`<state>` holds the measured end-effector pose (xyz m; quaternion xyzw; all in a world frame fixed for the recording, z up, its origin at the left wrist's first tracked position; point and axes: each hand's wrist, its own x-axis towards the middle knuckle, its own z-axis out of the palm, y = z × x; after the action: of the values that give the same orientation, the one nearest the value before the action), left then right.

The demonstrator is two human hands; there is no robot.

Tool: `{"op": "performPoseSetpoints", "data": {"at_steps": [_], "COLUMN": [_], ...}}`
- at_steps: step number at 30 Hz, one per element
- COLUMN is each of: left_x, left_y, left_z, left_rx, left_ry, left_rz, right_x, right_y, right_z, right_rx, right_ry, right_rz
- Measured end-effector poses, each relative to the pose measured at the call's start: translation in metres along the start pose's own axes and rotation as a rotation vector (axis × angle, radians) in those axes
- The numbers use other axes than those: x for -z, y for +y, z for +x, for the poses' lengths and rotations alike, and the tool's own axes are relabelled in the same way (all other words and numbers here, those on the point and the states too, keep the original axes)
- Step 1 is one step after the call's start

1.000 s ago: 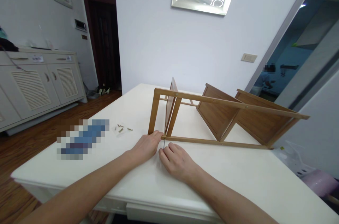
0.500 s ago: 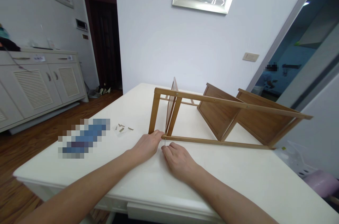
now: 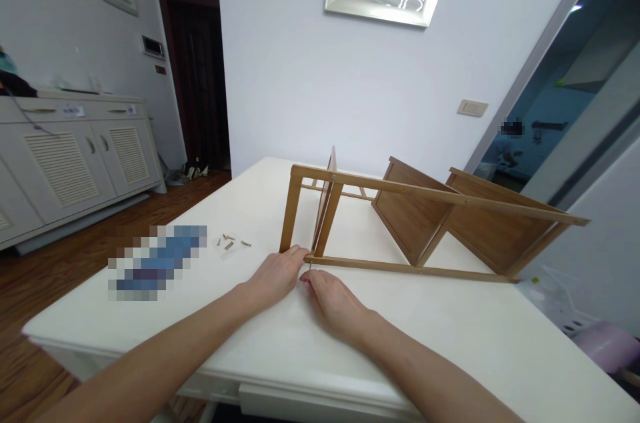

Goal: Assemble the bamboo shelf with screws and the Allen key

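A wooden shelf frame (image 3: 370,265) lies on its side on the white table. My left hand (image 3: 280,274) is closed around the near left corner of the frame, with its fingertips at the end of the lower rail. Just right of it, my right hand (image 3: 333,299) is closed in a pinch below that rail. A thin metal shaft (image 3: 311,266), which looks like a hex key, runs from the pinched fingers up to the rail. The fingers hide its other end.
Several screws (image 3: 229,245) lie on a small clear bag to the left. Beside them is a blurred-out blue item (image 3: 165,259). Wooden shelf panels (image 3: 413,209) slant within the frame's right half. The table's near edge (image 3: 300,379) runs below my forearms.
My right hand has turned at the wrist and shifted slightly left, its fingers still around the thin shaft. My left hand and the frame have stayed almost in place.
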<state>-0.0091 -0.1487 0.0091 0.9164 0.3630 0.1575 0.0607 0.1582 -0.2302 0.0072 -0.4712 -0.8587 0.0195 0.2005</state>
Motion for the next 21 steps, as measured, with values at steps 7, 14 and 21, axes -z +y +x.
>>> {"op": "performPoseSetpoints", "data": {"at_steps": [7, 14, 21], "left_x": [-0.002, 0.005, 0.003], "left_y": [-0.003, 0.002, 0.001], "left_z": [0.000, -0.002, -0.001], "left_rx": [0.011, 0.009, 0.035], "left_ry": [0.010, 0.005, -0.010], "left_rz": [-0.016, -0.079, -0.092], "right_x": [0.019, 0.031, 0.022], "right_y": [0.003, 0.008, 0.008], "right_z": [-0.003, -0.002, 0.004], "right_rx": [0.080, 0.215, 0.372], "right_ry": [-0.034, -0.068, 0.055], "right_rz": [0.119, -0.124, -0.419]}}
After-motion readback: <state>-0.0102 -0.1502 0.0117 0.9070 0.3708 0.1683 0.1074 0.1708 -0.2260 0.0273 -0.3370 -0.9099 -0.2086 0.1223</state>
